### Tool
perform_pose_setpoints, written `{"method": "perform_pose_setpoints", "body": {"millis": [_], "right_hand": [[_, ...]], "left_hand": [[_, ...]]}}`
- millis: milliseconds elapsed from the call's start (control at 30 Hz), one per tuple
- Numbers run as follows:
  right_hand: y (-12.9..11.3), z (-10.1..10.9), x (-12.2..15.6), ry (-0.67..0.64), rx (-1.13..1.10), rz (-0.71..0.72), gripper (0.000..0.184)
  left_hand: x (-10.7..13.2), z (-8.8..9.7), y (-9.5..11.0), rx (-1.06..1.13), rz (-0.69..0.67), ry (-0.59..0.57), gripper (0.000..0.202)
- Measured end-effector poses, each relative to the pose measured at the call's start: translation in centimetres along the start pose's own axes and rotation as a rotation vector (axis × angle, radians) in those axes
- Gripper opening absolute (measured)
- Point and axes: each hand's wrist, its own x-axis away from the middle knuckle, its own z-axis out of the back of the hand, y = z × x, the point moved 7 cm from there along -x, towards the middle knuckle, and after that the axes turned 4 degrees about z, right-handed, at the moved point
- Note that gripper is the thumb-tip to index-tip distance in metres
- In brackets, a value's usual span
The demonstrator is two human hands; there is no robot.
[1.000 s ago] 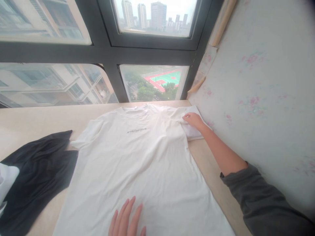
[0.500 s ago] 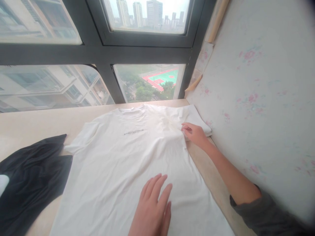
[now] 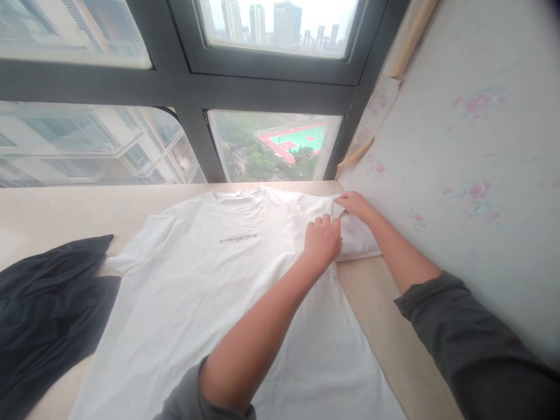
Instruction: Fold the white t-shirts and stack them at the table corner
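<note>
A white T-shirt [image 3: 210, 291] with small dark lettering across its chest lies spread face up, its collar toward the window. My left hand [image 3: 324, 238] is closed on the shirt's cloth near the right-hand armpit, its knuckles up and its fingertips hidden. Farther back, my right hand [image 3: 353, 204] pinches the upper edge of the same side's sleeve. That sleeve [image 3: 361, 239] reaches out to the wall below my right hand. Soft wrinkles run across the shirt's front.
A black garment [image 3: 56, 303] lies to the left of the shirt on the pale wooden surface [image 3: 380, 309]. A dark-framed window [image 3: 271, 76] rises behind. The flowered wall [image 3: 472, 163] bounds the right side, with peeling paper at the corner.
My left hand has gone from hovering over the shirt's lower front to the armpit area and closed on cloth. My right hand has moved up to the sleeve's top edge.
</note>
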Motion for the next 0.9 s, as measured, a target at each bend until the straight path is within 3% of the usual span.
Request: {"method": "perform_pose_setpoints", "body": {"millis": [167,300,367,500,567,700,800,900], "right_hand": [[-2.4,1.4,-1.0,0.025,0.020,0.049,0.015],[-9.0,1.7,-0.6,0.110,0.035,0.219,0.012],[-12.5,0.4,0.1,0.022,-0.048,0.255,0.015],[-17.5,-3.6,2.6,-0.400,-0.304,0.380,0.032],[-17.5,-4.3,3.6,-0.451,-0.330,0.413,0.032],[-13.3,-3.4,5.2,-0.166,-0.117,0.407,0.019],[-10.4,-3.5,7.9,-0.063,-0.027,0.449,0.029],[-9.6,-4.3,11.1,-0.028,-0.002,0.591,0.043]], "left_hand": [[-1.1,-1.4,-0.8,0.109,0.051,0.009,0.020],[-1.0,-0.3,-2.7,0.276,0.073,0.017,0.023],[-0.2,0.9,-4.5,0.359,0.095,0.022,0.025],[3.0,3.0,-9.9,0.443,0.216,0.024,0.029],[4.6,3.7,-12.8,0.449,0.279,0.017,0.028],[5.6,4.3,-17.5,0.399,0.395,0.036,0.024],[3.3,4.0,-19.3,0.341,0.445,0.064,0.026],[-1.2,3.1,-19.7,0.299,0.417,0.052,0.030]]}}
